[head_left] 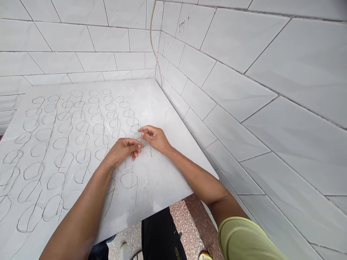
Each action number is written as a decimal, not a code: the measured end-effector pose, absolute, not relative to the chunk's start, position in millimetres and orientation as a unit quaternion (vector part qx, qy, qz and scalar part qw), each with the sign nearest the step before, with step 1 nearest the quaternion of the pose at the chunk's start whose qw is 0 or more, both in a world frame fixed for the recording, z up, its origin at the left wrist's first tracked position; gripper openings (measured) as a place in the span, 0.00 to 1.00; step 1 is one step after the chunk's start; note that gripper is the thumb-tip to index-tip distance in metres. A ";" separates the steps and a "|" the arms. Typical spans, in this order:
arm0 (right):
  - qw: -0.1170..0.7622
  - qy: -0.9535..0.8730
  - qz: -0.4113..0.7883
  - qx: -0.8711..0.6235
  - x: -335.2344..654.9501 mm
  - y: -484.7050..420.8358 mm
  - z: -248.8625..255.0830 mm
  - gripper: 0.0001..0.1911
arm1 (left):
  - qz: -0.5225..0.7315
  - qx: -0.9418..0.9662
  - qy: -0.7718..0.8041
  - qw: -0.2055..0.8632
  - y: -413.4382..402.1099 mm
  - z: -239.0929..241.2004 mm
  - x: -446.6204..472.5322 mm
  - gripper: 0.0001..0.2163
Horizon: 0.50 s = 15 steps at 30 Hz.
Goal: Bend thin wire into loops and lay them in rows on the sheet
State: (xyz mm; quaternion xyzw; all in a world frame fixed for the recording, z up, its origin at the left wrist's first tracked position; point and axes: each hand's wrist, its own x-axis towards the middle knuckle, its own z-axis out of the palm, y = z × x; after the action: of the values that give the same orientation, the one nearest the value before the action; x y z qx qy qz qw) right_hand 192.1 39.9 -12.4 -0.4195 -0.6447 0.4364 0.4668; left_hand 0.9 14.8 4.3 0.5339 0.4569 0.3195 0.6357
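Note:
My left hand (127, 148) is closed in a pinch on a thin dark wire, its fingertips just above the white board. Close beside it on the right, my right hand (156, 139) has its thumb and index finger pinched at the same wire, with a loose end hanging below. The exact grip is partly hidden by the fingers. Below my left hand lies a round wire loop (129, 180) with a straight tail. Another wire loop (135, 129) lies just beyond my fingertips.
Rows of similar wire loops (63, 160) with long tails cover the left and middle of the white board (173, 173). White tiled walls (244, 101) meet at the far corner, where a pale cable (152, 39) hangs. Speckled floor (181, 220) shows below the near edge.

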 end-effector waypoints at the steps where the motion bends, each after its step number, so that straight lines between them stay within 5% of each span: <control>1: 0.452 -0.660 0.432 -0.416 193.1 39.3 -11.7 0.12 | 0.311 0.538 0.451 0.641 15.2 3.7 0.0 0.10; 15: 0.402 -0.772 0.315 -0.378 207.1 39.8 -3.4 0.12 | 0.288 0.548 0.427 0.660 12.1 8.4 1.4 0.20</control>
State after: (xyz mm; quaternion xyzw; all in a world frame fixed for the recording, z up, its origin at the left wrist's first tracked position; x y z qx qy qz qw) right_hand 207.1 39.8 -3.4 -0.3780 -0.7722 0.3147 0.4023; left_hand 1.4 12.1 8.4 0.5477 0.4265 0.2878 0.6597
